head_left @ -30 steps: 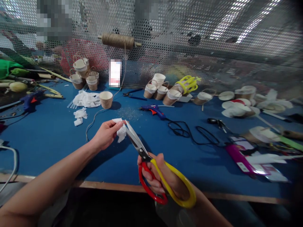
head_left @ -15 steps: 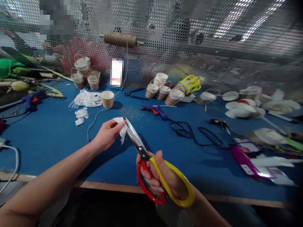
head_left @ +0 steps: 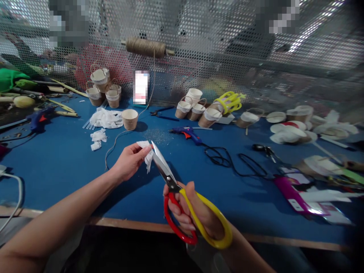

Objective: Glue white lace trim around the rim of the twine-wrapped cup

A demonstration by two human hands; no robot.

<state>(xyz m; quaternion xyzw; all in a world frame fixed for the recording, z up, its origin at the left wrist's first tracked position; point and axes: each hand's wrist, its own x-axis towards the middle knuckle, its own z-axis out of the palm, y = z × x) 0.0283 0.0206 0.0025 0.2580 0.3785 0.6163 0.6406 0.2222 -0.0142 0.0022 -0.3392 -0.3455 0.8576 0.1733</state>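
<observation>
My left hand (head_left: 131, 161) pinches a piece of white lace ribbon (head_left: 148, 161) between thumb and fingers above the table. Part of the ribbon hangs down past the fingertips. My right hand (head_left: 187, 210) is wrapped round the handles of large scissors (head_left: 167, 178), one handle red and one yellow. Their blades stand slightly apart, tips close beside the ribbon and my left thumb. Beyond my left hand, a small brown paper cup (head_left: 130, 120) stands upright, with a heap of white lace (head_left: 105, 118) to its left and small lace pieces (head_left: 98, 136) in front of that heap.
A blue glue gun (head_left: 186, 133) lies mid-table, its black cord (head_left: 227, 155) looping rightward. Trimmed cups with handles (head_left: 99, 81) stack at back left; more cups (head_left: 209, 117) stand at back right. A twine spool (head_left: 145, 47) hangs on the mesh. Purple packaging (head_left: 291, 193) lies right.
The scissor handles have shifted very slightly to the left, with the blades at a marginally narrower angle. My left hand keeps its hold on the lace ribbon.
</observation>
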